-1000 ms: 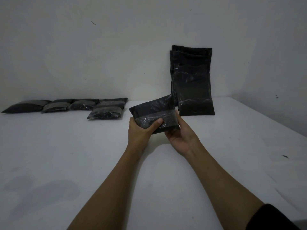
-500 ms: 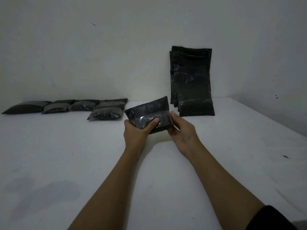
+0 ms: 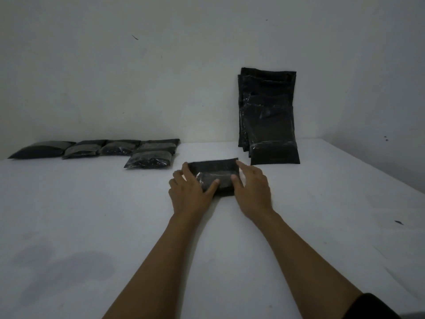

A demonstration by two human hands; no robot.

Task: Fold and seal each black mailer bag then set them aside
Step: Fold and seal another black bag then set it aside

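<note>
Black bag: a folded black plastic mailer bag (image 3: 215, 174) with a glossy clear band across its near half lies flat on the white table (image 3: 92, 226), near the middle and a little toward the far side.
Left hand: the left hand (image 3: 189, 192) rests on the bag's left end, fingers spread along that edge and thumb laid across the clear band; it presses rather than grips.
Right hand: the right hand (image 3: 253, 192) rests on the bag's right end, fingers stretched along the far right edge, thumb on the band close to the left thumb; fingers are fairly straight, nothing is pinched.
Arms: both forearms reach in from the near edge; a dark sleeve (image 3: 372, 307) shows at the near right corner.
Finished row: five plump sealed black bags (image 3: 119, 149) lie at the far left by the wall, four in a line and one just in front of the rightmost.
Upright stack: several flat black unsealed mailer bags (image 3: 268, 116) lean against the wall at the far right, just beyond the right hand and apart from it.
Surface: matte white, with faint grey smudges (image 3: 64, 272) near left and a small dark fleck (image 3: 399, 222) at right.
Room: plain off-white walls (image 3: 115, 77) meet in a corner at far right; the light is dim and a few small marks dot the walls.
</note>
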